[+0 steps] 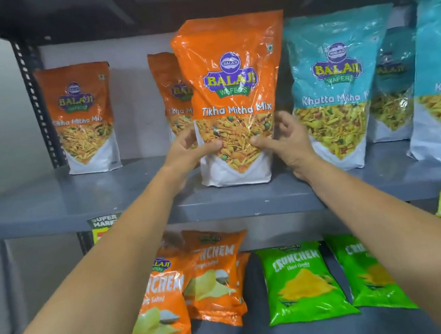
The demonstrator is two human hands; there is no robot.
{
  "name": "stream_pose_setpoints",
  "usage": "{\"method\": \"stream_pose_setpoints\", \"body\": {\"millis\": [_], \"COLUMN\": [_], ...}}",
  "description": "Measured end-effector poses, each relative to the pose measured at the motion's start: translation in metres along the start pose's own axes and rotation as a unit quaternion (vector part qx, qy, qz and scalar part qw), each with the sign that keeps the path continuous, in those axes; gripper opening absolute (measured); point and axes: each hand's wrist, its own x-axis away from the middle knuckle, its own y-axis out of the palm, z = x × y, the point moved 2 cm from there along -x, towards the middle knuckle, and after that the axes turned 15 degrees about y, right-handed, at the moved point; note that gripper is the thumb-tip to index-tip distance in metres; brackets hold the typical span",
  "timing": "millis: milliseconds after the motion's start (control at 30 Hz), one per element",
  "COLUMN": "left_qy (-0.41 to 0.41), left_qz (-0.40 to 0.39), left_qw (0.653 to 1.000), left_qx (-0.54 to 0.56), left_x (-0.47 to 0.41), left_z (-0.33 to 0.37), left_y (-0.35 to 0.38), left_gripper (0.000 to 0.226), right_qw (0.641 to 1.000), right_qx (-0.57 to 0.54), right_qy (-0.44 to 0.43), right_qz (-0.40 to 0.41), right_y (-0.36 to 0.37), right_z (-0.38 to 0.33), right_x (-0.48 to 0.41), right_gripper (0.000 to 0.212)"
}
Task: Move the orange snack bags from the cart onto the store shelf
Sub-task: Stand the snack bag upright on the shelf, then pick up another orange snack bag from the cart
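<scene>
Two hands are clasped around one orange snack bag (234, 98), which is stood upright on the grey store shelf (46, 206) near its front edge. The left hand (190, 150) is closed on the bag's lower left side and the right hand (285, 139) on its lower right side, thumbs pressed on the front. The bag is glossy orange above, with a purple and yellow "Balaji Wafers" logo and white "Tikha Mitha Mix" lettering; a printed picture of the mix is shown below, over a white base. A second orange bag (170, 94) is partly hidden just behind it, and a third (81, 116) is stood well apart to the left. Teal "Khatta Mitha" bags (336, 85) are lined up just to the right.
</scene>
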Motion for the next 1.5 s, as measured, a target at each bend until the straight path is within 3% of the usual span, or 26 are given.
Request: {"method": "stream_pose_setpoints", "body": {"millis": [167, 300, 367, 467, 600, 733, 800, 867, 1067, 1167, 1333, 1500], "left_qy": [0.02, 0.019, 0.017, 0.023, 0.135, 0.269, 0.333, 0.363, 0.348, 0.328, 0.308, 0.273], "left_qz": [-0.013, -0.006, 0.016, 0.085, 0.141, 0.077, 0.02, -0.036, -0.211, -0.295, -0.427, -0.534], "left_qw": [0.999, 0.999, 0.996, 0.982, 0.944, 0.878, 0.83, 0.809, 0.837, 0.842, 0.824, 0.786], "left_qx": [-0.024, -0.043, -0.086, -0.165, -0.266, -0.388, -0.446, -0.46, -0.366, -0.309, -0.208, -0.152], "left_x": [-0.004, 0.0, 0.005, 0.018, 0.046, 0.094, 0.122, 0.148, 0.238, 0.288, 0.377, 0.461], "left_z": [-0.003, 0.001, 0.002, 0.011, 0.032, 0.031, 0.02, 0.004, -0.051, -0.073, -0.087, -0.083], "left_y": [-0.002, 0.0, 0.001, 0.001, 0.015, 0.039, 0.058, 0.082, 0.195, 0.27, 0.393, 0.502], "left_gripper": [0.038, 0.036, 0.043, 0.064, 0.072, 0.077, 0.079, 0.08, 0.078, 0.079, 0.08, 0.08], "right_qw": [1.0, 0.999, 0.995, 0.986, 0.942, 0.886, 0.864, 0.835, 0.727, 0.69, 0.628, 0.578], "right_qx": [0.019, 0.053, 0.099, 0.14, 0.256, 0.358, 0.409, 0.46, 0.603, 0.624, 0.602, 0.575], "right_qy": [-0.007, -0.005, -0.027, -0.063, -0.169, -0.222, -0.196, -0.165, 0.007, 0.105, 0.322, 0.391], "right_qz": [-0.012, -0.012, 0.005, 0.058, 0.133, 0.195, 0.219, 0.253, 0.33, 0.352, 0.373, 0.427], "right_y": [0.001, -0.001, 0.0, 0.005, 0.003, -0.024, -0.054, -0.091, -0.202, -0.25, -0.304, -0.352], "right_z": [0.004, 0.004, 0.003, -0.005, -0.021, 0.001, 0.027, 0.053, 0.121, 0.145, 0.164, 0.174], "right_x": [-0.008, -0.002, 0.005, 0.019, 0.047, 0.095, 0.133, 0.177, 0.342, 0.436, 0.561, 0.642], "right_gripper": [0.06, 0.046, 0.042, 0.056, 0.06, 0.063, 0.067, 0.07, 0.069, 0.067, 0.075, 0.069]}}
